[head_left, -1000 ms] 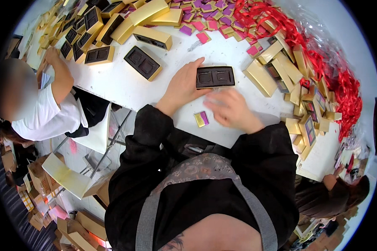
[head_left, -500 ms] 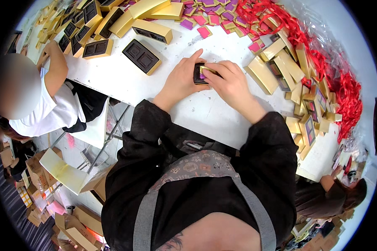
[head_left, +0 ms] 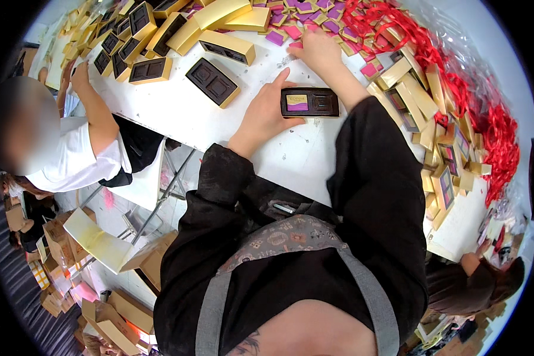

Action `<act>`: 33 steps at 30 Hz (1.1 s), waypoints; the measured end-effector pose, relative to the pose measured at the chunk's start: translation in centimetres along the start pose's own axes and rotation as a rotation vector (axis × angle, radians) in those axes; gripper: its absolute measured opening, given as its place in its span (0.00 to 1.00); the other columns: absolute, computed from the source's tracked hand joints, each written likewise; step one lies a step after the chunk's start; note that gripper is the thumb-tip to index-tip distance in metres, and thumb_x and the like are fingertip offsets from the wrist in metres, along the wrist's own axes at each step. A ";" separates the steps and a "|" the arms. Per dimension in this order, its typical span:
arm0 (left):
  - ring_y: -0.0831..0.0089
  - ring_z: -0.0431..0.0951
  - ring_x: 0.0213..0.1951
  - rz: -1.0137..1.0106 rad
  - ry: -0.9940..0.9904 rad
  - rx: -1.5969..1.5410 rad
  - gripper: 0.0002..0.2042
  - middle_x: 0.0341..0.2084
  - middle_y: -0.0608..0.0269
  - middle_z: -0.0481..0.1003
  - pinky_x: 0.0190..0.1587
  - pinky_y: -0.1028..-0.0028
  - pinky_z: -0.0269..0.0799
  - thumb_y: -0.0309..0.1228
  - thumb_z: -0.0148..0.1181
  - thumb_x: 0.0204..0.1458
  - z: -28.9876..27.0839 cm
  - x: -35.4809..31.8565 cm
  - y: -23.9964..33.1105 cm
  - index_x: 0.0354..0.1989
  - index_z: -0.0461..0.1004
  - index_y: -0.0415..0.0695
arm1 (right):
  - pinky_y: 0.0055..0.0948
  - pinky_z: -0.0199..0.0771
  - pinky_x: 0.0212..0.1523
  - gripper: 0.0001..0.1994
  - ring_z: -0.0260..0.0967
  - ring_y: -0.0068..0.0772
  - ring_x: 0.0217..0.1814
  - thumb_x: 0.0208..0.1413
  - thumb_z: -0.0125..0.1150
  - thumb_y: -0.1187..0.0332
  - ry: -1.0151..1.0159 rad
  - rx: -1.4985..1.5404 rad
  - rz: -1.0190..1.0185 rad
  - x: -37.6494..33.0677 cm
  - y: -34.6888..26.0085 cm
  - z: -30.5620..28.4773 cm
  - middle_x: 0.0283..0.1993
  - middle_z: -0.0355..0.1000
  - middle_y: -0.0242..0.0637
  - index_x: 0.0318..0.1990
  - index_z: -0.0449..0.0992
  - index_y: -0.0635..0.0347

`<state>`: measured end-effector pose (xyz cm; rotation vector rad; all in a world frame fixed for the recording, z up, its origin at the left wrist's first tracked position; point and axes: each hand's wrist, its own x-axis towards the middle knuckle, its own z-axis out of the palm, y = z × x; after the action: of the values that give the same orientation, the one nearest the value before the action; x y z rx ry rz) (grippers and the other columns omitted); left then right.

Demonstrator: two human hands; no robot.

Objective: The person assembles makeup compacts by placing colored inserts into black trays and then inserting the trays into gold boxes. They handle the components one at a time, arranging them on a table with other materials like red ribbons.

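My left hand [head_left: 261, 116] is wrapped round the left end of a small box with a dark two-compartment tray [head_left: 323, 104], steadying it on the table. A purple and gold wrapped square [head_left: 297, 102] lies flat in the left compartment; the right compartment shows its bare dark moulding. My right hand [head_left: 320, 50] reaches to the near edge of a pile of pink, purple and gold wrapped squares [head_left: 332, 26]. Its fingers are bent together beside a pink square [head_left: 293, 31]; what lies under the fingertips is hidden.
Gold boxes with dark trays [head_left: 212, 82] crowd the far left. More gold boxes [head_left: 410, 98] and tangled red ribbon [head_left: 501, 142] line the right side. One person [head_left: 71, 142] works at the left, another [head_left: 471, 285] at lower right. Open cartons [head_left: 110, 320] stand on the floor.
My right hand has left the box and moved away to the pile of wrapped squares. The purple and gold square now lies uncovered in the tray. My left hand stays on the box.
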<state>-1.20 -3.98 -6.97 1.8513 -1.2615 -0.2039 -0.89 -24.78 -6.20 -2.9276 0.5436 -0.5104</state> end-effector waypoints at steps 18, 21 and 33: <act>0.55 0.72 0.45 0.017 -0.032 0.069 0.34 0.41 0.55 0.73 0.49 0.63 0.68 0.35 0.77 0.29 -0.3 -1.4 0.4 0.48 0.66 0.42 | 0.34 0.72 0.47 0.17 0.72 0.40 0.48 0.49 0.65 0.66 -0.180 0.425 -0.356 -3.5 -1.1 -1.9 0.46 0.73 0.38 0.49 0.78 0.53; 0.55 0.73 0.44 0.038 -0.023 0.066 0.32 0.40 0.55 0.73 0.47 0.64 0.68 0.35 0.77 0.29 -0.8 -1.7 0.7 0.45 0.67 0.42 | 0.34 0.73 0.46 0.18 0.71 0.40 0.48 0.48 0.66 0.64 -0.428 0.285 -0.331 -2.5 -3.0 -3.0 0.45 0.71 0.42 0.48 0.77 0.53; 0.57 0.73 0.43 0.043 0.045 0.028 0.30 0.39 0.58 0.73 0.46 0.64 0.69 0.33 0.76 0.30 -0.6 -1.6 0.8 0.44 0.68 0.44 | 0.37 0.72 0.45 0.10 0.71 0.39 0.47 0.42 0.68 0.76 -0.035 0.759 -0.285 -13.4 2.0 -6.7 0.41 0.71 0.36 0.35 0.78 0.59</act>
<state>-2.19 -2.43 -6.56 1.8405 -1.2782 -0.1212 -15.64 -22.12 -4.39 -2.2709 -0.0815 -0.5412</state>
